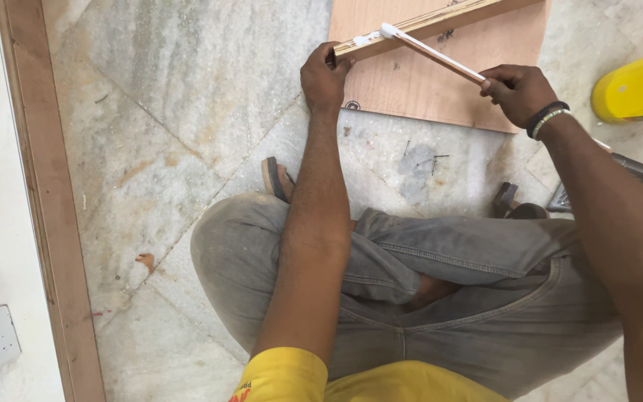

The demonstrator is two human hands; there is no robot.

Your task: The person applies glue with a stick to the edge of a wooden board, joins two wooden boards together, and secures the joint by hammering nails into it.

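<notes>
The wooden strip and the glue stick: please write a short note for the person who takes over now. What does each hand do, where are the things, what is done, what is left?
Left hand: grips the near end of the wooden strip, which stands on edge on the plywood board.
Right hand: holds a thin stick, its white-coated tip on the strip's top edge.
Done: white glue shows on the edge near the left hand.
Left: the rest of the edge looks bare, as far as visible.
Nearby: small nails on the marble floor, yellow container to the right.
</notes>
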